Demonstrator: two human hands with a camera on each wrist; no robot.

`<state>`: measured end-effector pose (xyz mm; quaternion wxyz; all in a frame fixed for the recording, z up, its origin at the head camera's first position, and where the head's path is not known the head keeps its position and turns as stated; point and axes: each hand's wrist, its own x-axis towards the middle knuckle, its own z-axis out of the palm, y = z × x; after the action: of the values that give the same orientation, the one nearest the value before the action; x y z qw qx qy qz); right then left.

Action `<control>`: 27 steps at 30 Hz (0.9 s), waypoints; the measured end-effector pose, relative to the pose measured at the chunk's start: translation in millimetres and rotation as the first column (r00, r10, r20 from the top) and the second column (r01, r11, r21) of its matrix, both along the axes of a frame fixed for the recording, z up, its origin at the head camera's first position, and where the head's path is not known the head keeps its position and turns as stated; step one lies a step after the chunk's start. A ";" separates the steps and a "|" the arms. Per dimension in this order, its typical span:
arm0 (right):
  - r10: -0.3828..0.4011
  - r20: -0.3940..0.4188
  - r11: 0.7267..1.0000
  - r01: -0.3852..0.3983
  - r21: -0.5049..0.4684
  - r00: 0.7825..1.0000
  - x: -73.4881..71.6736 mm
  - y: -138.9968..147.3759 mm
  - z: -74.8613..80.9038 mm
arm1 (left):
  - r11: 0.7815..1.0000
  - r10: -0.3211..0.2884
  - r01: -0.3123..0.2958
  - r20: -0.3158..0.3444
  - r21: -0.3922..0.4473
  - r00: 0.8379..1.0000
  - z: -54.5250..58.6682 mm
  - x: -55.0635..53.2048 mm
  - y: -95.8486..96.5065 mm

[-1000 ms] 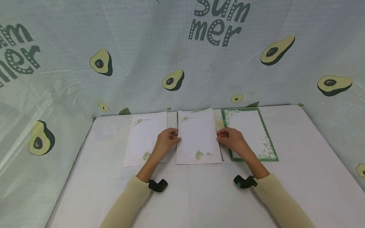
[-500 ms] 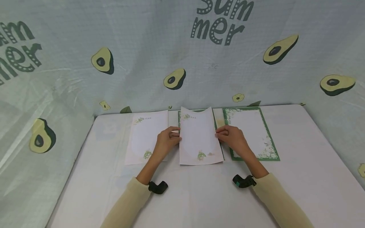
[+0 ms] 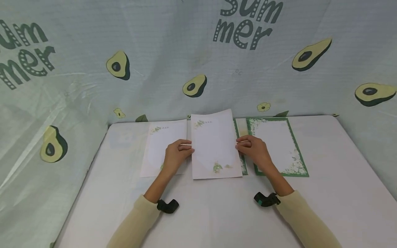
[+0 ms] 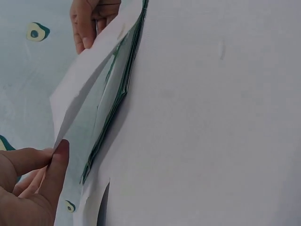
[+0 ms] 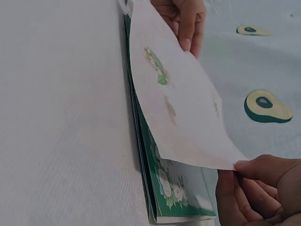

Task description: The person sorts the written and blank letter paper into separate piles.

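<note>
My left hand (image 3: pixel 177 154) and right hand (image 3: pixel 253 148) pinch opposite side edges of a pale pink sheet of paper (image 3: pixel 215 146) with small leaf prints. In the right wrist view, thumb and fingers of the right hand (image 5: pixel 263 188) nip the sheet (image 5: pixel 188 122) at its edge. The left wrist view has the left hand (image 4: pixel 35 181) gripping the other edge, with a gap below the paper. Underneath lies a stack of green-bordered floral paper (image 5: pixel 181 190), mostly covered by the raised sheet in the head view.
A similar pale pink sheet (image 3: pixel 167 137) lies to the left, partly behind the left hand. To the right is a green-bordered floral sheet (image 3: pixel 273 144), overlapped by the right forearm. All rest near the back edge of the white-covered table (image 3: pixel 211 213), before an avocado-print curtain (image 3: pixel 161 62).
The held sheet first bows upward at its sides and shifts, then flattens and rises slightly, moving left of the stack so more green border shows on the right. Both hands keep their pinch.
</note>
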<state>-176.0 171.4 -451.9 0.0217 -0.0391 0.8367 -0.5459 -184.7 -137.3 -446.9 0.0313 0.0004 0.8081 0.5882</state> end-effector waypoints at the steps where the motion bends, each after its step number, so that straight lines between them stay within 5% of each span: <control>1: 0.000 -0.005 1.000 0.000 -0.019 1.000 0.1 -1.2 0.1 | 0.999 0.007 -0.007 0.008 0.033 1.000 -0.3 0.1 -1.5; 7: -0.010 -0.004 0.996 0.009 -0.092 1.000 1.9 -7.8 3.8 | 0.986 0.029 -0.035 0.038 0.164 0.999 1.5 1.6 -9.1; 27: -0.037 -0.019 0.979 0.033 -0.200 0.999 6.3 -22.6 13.1 | 0.957 0.072 -0.072 0.008 0.281 0.997 9.9 1.3 -17.5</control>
<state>-169.8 148.8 -438.8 -0.0016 -0.0326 0.7783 -0.6270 -183.3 -154.8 -437.0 0.0087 -0.0240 0.7160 0.6976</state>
